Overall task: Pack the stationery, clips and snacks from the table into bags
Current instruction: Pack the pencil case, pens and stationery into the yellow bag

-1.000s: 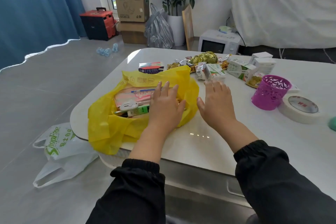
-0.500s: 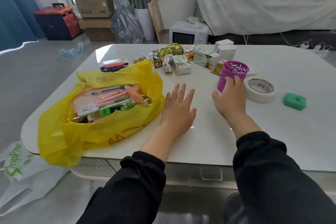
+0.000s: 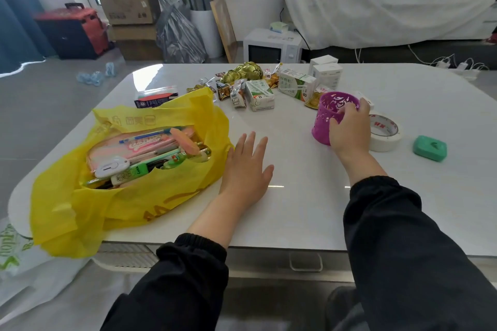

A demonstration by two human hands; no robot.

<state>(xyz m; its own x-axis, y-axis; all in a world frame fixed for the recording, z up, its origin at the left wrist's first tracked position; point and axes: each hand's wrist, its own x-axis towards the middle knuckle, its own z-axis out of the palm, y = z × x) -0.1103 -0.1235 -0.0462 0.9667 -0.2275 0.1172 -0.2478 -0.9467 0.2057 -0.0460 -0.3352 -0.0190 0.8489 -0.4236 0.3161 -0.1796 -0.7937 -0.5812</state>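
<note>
A yellow plastic bag (image 3: 129,204) lies open on the left of the white table (image 3: 309,196), holding a pink pencil case (image 3: 134,144), pens and a white correction tape. My left hand (image 3: 246,169) rests flat on the table beside the bag's right edge, fingers straight. My right hand (image 3: 349,131) grips a purple cut-out pen holder (image 3: 325,115), thumb on its near wall and fingers over the rim; the holder tilts slightly. Snack packets and gold-wrapped sweets (image 3: 243,74) lie at the table's back with small drink cartons (image 3: 259,94).
A roll of white tape (image 3: 387,140) and a green case (image 3: 429,148) lie right of the holder. White boxes (image 3: 326,72) stand at the back, a flat stationery pack (image 3: 156,98) behind the bag. A white shopping bag (image 3: 16,258) lies on the floor at the left.
My left hand left the bag and settled flat on the table. My right hand reached right and took hold of the purple holder, which now tilts. The camera swung right.
</note>
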